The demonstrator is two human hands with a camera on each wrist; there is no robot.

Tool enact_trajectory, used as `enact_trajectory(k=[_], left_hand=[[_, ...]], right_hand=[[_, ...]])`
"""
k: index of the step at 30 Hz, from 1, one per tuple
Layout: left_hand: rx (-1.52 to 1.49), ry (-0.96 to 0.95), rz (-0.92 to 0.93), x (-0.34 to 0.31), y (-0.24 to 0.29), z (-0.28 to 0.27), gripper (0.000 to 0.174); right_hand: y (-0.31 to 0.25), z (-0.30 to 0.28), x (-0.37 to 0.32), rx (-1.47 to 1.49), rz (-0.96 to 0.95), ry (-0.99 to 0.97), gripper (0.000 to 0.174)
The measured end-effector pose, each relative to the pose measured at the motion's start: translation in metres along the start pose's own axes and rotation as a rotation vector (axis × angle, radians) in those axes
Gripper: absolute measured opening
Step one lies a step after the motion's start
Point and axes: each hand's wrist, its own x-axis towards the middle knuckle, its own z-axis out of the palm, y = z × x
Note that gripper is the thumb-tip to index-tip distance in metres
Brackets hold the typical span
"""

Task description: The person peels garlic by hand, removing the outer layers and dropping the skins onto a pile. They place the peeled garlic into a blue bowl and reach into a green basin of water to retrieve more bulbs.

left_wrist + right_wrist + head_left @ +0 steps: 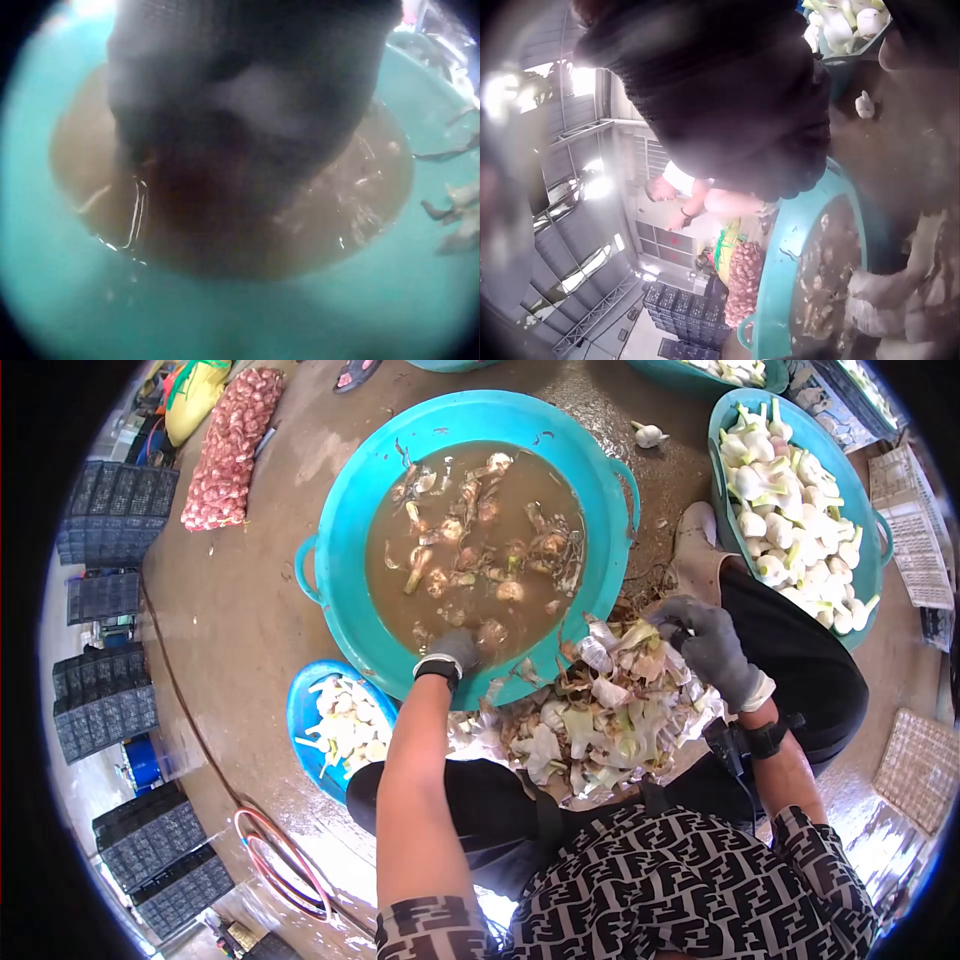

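A wide teal tub [340, 490] holds muddy water with several unpeeled garlic bulbs [452, 530] floating in it. My gloved left hand [455, 648] reaches into the water at the tub's near side, its fingers hidden below the surface. In the left wrist view the dark glove [240, 97] blocks most of the water. Beside the tub, the gloved right hand [712, 650] hovers at the right edge of a heap of garlic skins [600, 710], fingers bent. I cannot tell whether anything is inside it.
Peeled white garlic fills an oval tub [715, 470] at right and a blue basin [300, 735] at left. Behind stands a red mesh sack of bulbs [235, 450]. Black crates [105, 690] line the left, near a hose [185, 710]. Another person [682, 187] appears in the right wrist view.
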Motion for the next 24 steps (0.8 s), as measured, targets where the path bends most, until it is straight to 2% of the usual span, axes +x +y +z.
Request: enact_trajectory(k=[2, 5, 7, 8, 13, 14, 17, 18, 20, 21, 22, 23, 24], left_hand=[[-0.065, 0.017, 0.022, -0.024, 0.013, -0.020, 0.033], [-0.099, 0.023, 0.066, -0.069, 0.035, -0.050, 0.030], [-0.078, 0.075, 0.115, -0.100, 0.058, -0.069, 0.030], [-0.086, 0.183, 0.161, -0.114, 0.069, -0.074, 0.027], [-0.276, 0.309, 0.191, -0.178, 0.124, -0.108, 0.030], [-0.308, 0.325, 0.186, -0.183, 0.128, -0.109, 0.031], [-0.765, 0.407, 0.306, -0.187, 0.127, -0.096, 0.041], [-0.743, 0.611, 0.355, -0.185, 0.129, -0.083, 0.046], [-0.684, 1.012, 0.445, -0.176, 0.139, -0.039, 0.055], [-0.712, 0.964, 0.472, -0.171, 0.143, -0.022, 0.059], [-0.741, 0.913, 0.495, -0.167, 0.147, -0.004, 0.062], [-0.771, 0.862, 0.515, -0.166, 0.151, 0.007, 0.065], [-0.918, 0.824, 0.508, -0.164, 0.154, 0.016, 0.061]], right_hand=[[0.005, 0.015, -0.002, -0.049, -0.025, -0.019, 0.020], [0.008, 0.056, 0.000, -0.132, -0.176, 0.034, 0.026], [-0.001, 0.083, 0.003, -0.244, -0.250, -0.015, 0.033], [-0.015, 0.090, 0.003, -0.289, -0.215, -0.035, 0.034], [-0.067, 0.100, 0.007, -0.387, -0.009, -0.191, 0.036], [-0.066, 0.098, 0.010, -0.424, 0.116, -0.236, 0.037], [-0.055, 0.088, 0.003, -0.408, 0.104, -0.241, 0.041], [-0.040, 0.087, 0.001, -0.340, 0.115, -0.229, 0.042], [-0.021, 0.087, -0.002, -0.145, 0.297, -0.168, 0.043], [-0.010, 0.089, -0.003, -0.045, 0.387, -0.136, 0.044], [0.009, 0.098, -0.003, 0.021, 0.355, -0.106, 0.035], [0.006, 0.091, -0.007, -0.013, 0.199, -0.178, 0.030], [0.002, 0.082, -0.010, -0.045, 0.041, -0.247, 0.026]])
